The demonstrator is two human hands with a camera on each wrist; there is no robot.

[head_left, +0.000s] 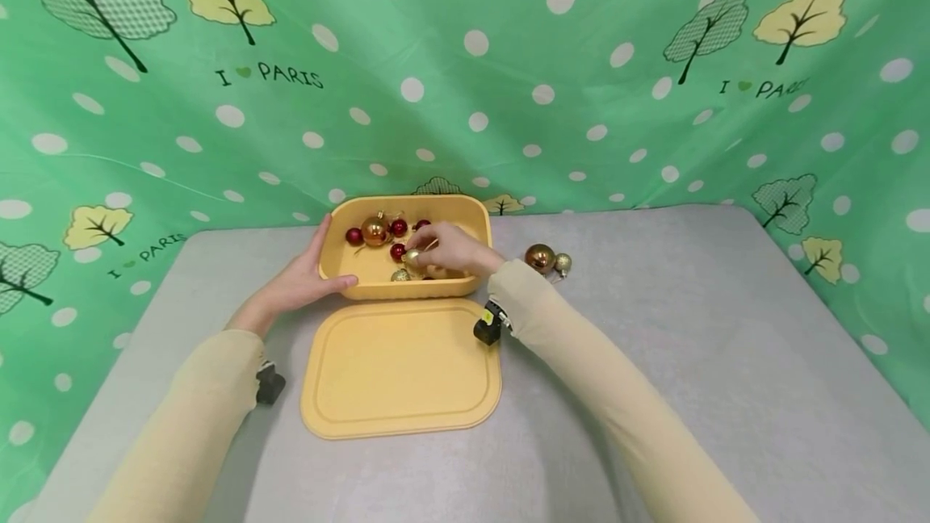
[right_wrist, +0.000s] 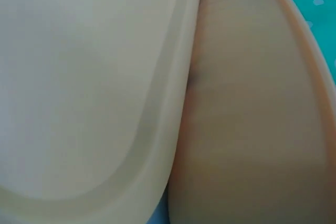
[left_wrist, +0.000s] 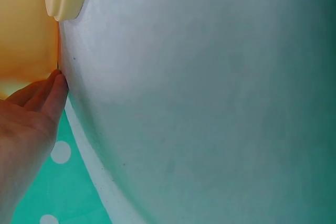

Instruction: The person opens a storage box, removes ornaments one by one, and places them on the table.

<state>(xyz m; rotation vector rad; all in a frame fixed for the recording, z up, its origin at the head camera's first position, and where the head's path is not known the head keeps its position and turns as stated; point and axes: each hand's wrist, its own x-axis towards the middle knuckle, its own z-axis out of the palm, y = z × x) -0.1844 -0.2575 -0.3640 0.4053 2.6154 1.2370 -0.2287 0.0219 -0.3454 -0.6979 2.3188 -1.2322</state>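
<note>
A yellow rectangular box [head_left: 407, 290] stands at the back of the table, with several Christmas baubles inside. My left hand [head_left: 305, 274] rests against its left end, fingers straight along the outer wall and thumb at the front corner. Inside the box, my right hand [head_left: 454, 250] pinches a small gold bauble [head_left: 412, 257] by its top. Close to it lie a red bauble [head_left: 398, 252] and a glittery gold bauble [head_left: 400, 274]. A larger copper-gold bauble [head_left: 374, 231] sits among more small red ones farther left. The right wrist view shows the box's outer front wall [right_wrist: 252, 103], without the hand.
The box's yellow lid [head_left: 401, 370] lies flat on the grey table [head_left: 726, 361], in front of the box. To the right of the box sit a large copper-gold bauble [head_left: 540, 257] and a small glittery gold bauble [head_left: 563, 263]. A green printed curtain [head_left: 465, 103] hangs behind.
</note>
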